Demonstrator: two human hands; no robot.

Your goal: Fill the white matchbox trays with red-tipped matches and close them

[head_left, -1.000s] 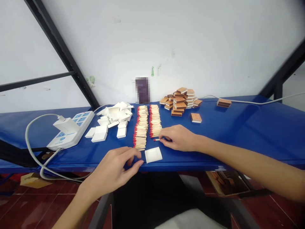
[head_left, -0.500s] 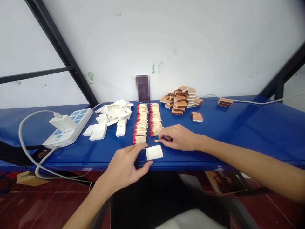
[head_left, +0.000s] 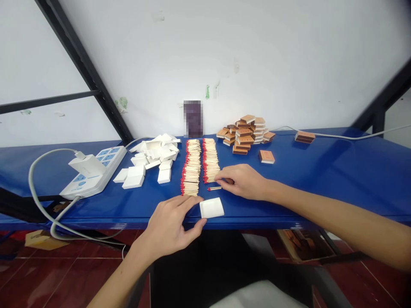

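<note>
A shallow white matchbox tray (head_left: 212, 208) lies near the front edge of the blue table. My left hand (head_left: 175, 222) is beside its left end, thumb and index finger spread at the two corners there. My right hand (head_left: 242, 182) has its fingertips together at the near end of the right row of matches (head_left: 210, 160); whatever is between them is too small to make out. A couple of loose red-tipped matches (head_left: 214, 188) lie under that hand, just beyond the tray. The left row of matches (head_left: 192, 167) runs parallel, heads to the left.
White matchbox trays (head_left: 154, 152) are heaped at the left, near a power strip (head_left: 96, 175) with a plugged-in charger and cable. Brown matchbox sleeves (head_left: 244, 134) are piled at the back right. A single matchbox (head_left: 266, 156) and a stacked pair (head_left: 305, 137) lie farther right.
My right hand has moved up from the loose matches to the near end of the right row. The tray and my left hand have shifted slightly right.
</note>
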